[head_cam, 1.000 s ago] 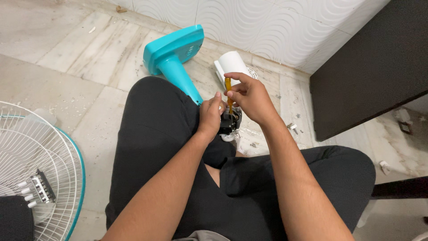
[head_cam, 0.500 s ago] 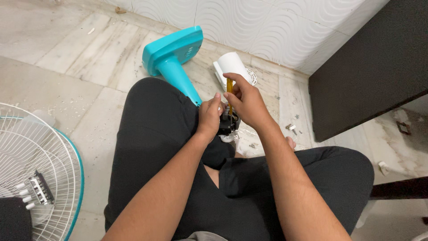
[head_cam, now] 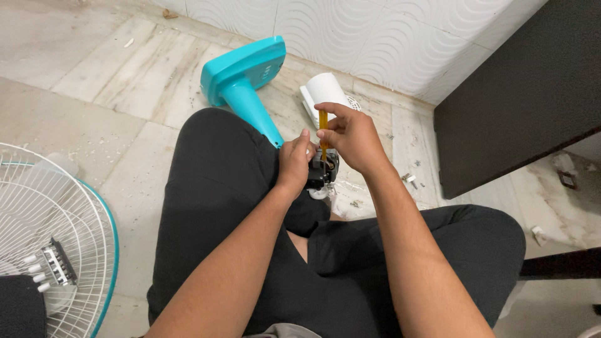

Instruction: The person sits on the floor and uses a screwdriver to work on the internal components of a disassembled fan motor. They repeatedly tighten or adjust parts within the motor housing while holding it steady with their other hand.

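Since the earlier frame my right hand (head_cam: pixel 350 134) has shifted only slightly, its fingers resettled higher on the yellow-handled screwdriver (head_cam: pixel 323 125), while my left hand (head_cam: pixel 294 161) has stayed put. I sit cross-legged on a pale marble floor (head_cam: pixel 75 112), wearing black trousers, looking down at my own forearms.

My right hand is closed around the screwdriver's upper handle, fingertips pinched on it, holding the tool upright with its tip pointing down into a small dark fan motor (head_cam: pixel 322 172). My left hand is curled against the left side of that motor, thumb raised, steadying it; I cannot tell how tightly it grips. The motor sits just past my left knee, directly between both hands.

Behind the hands, a turquoise fan stand (head_cam: pixel 241 78) lies tipped on the floor, its column running down toward the motor. A white plastic housing (head_cam: pixel 325 91) rests just beside it, near the wavy white wall tiles (head_cam: pixel 375 37). A few small screws (head_cam: pixel 410 179) lie scattered to the right. A white wire fan guard (head_cam: pixel 44 231) with a turquoise rim fills the lower left. A dark cabinet (head_cam: pixel 519 94) stands at the right.
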